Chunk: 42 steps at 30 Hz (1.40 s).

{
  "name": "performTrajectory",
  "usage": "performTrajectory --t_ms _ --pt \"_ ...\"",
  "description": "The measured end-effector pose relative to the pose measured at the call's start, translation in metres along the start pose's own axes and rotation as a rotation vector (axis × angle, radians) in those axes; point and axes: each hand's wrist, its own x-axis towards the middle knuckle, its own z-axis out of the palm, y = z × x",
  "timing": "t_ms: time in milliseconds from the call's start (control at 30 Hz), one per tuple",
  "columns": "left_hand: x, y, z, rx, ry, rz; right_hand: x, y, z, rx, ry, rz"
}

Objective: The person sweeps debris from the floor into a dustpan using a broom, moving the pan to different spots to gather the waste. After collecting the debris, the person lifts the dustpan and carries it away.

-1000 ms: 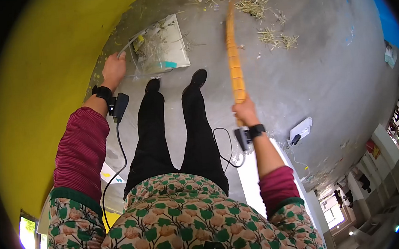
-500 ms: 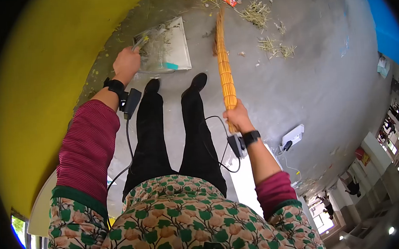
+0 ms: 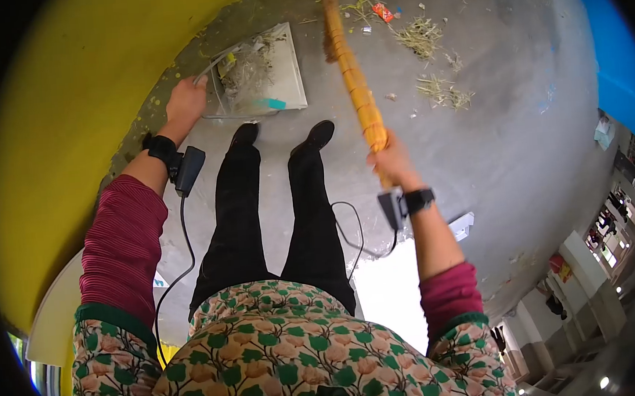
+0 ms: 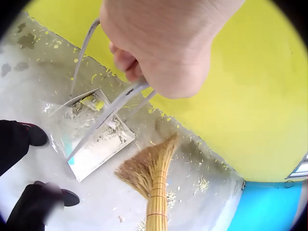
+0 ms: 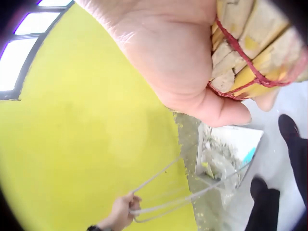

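1. Wall (image 3: 68, 105), yellow and flat, rises left of the dustpan.
2. Left hand (image 3: 187, 100), just left of the dustpan, has its fingers curled round a thin grey looped handle (image 3: 214, 63).
3. White shallow rectangular dustpan (image 3: 287, 82) sits on the grey floor (image 3: 477, 157), bearing crumpled clear plastic (image 3: 248, 74) and dry debris.
4. Black shoes (image 3: 320, 134) stand at the dustpan's near side.
5. Yellow-brown straw broom (image 3: 358, 96), bound with red cord, slants right of the dustpan, its bristles apart from it.
6. Right hand (image 3: 394, 162) is clamped on the broom's near end.
7. Red wrapper (image 3: 382, 12) and loose straw heaps (image 3: 420, 38) lie farther right of the dustpan.
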Motion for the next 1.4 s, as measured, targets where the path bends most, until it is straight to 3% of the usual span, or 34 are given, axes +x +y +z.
performTrajectory --t_ms 67,133,200,233,300,367,533,567,600,667,700,733,767,800,833,867,900,1033,1100,1200,1267,1333,1400 --pt "-0.001 -0.001 0.006 0.044 0.038 -0.129 0.048 0.001 -0.025 0.031 -0.023 0.120" --pt "-0.002 -0.007 0.005 0.036 0.072 -0.148 0.089 0.027 -0.056 -0.195 0.121 0.118" --pt "-0.007 -0.012 0.005 0.024 0.094 -0.173 0.076 0.008 -0.074 -0.299 0.304 0.160" --pt "-0.008 -0.011 0.006 0.023 0.102 -0.189 0.068 0.001 -0.075 -0.301 0.301 0.165" --pt "-0.006 -0.009 0.008 0.008 0.111 -0.198 0.053 -0.017 -0.083 -0.040 0.303 0.106" --pt "0.000 -0.013 0.012 0.007 0.127 -0.172 0.039 -0.034 -0.090 -0.133 0.315 0.063" --pt "-0.010 -0.005 0.004 0.018 0.088 -0.190 0.083 -0.065 -0.043 -0.511 0.274 -0.121" --pt "-0.011 -0.006 0.003 0.013 0.078 -0.183 0.099 -0.059 -0.021 -0.460 0.203 -0.097" --pt "-0.011 -0.007 0.005 0.016 0.076 -0.185 0.107 -0.055 0.006 -0.596 0.165 -0.055" --pt "-0.010 -0.011 0.010 0.043 0.135 -0.196 0.066 -0.054 0.057 -0.850 0.143 -0.136" --pt "-0.010 -0.011 0.010 0.037 0.135 -0.197 0.046 -0.040 0.074 -0.793 0.128 -0.156" --pt "-0.011 -0.011 0.010 0.043 0.116 -0.199 0.032 -0.017 0.077 -0.480 -0.039 -0.095" --pt "-0.011 -0.011 0.009 0.047 0.097 -0.201 -0.001 -0.022 0.062 -0.065 -0.242 0.020" --pt "-0.010 -0.008 0.007 0.038 0.098 -0.203 -0.023 -0.014 0.056 0.080 -0.227 0.048" --pt "-0.011 -0.006 0.006 0.029 0.092 -0.200 -0.039 0.002 0.048 0.130 -0.202 0.049" --pt "-0.014 -0.003 0.006 0.025 0.074 -0.194 -0.064 -0.022 0.030 0.176 -0.172 0.101" --pt "-0.014 -0.004 0.008 0.020 0.067 -0.188 -0.062 -0.016 0.017 0.130 -0.130 0.097" --pt "-0.010 -0.007 0.013 -0.005 0.111 -0.159 -0.004 -0.032 -0.012 -0.160 0.117 0.021" --pt "-0.012 -0.009 0.011 0.014 0.119 -0.163 0.041 -0.042 0.005 -0.240 0.172 0.051" --pt "-0.015 -0.002 0.006 0.020 0.106 -0.174 0.058 -0.007 0.091 -0.342 0.170 0.001" --pt "-0.015 0.001 0.004 0.013 0.088 -0.179 0.003 -0.026 0.110 -0.275 -0.081 0.007" --pt "-0.015 0.004 0.004 0.017 0.096 -0.179 -0.025 -0.012 0.104 0.163 -0.355 0.114" --pt "-0.014 0.001 0.004 0.026 0.101 -0.184 -0.053 0.001 0.082 0.299 -0.319 0.001"
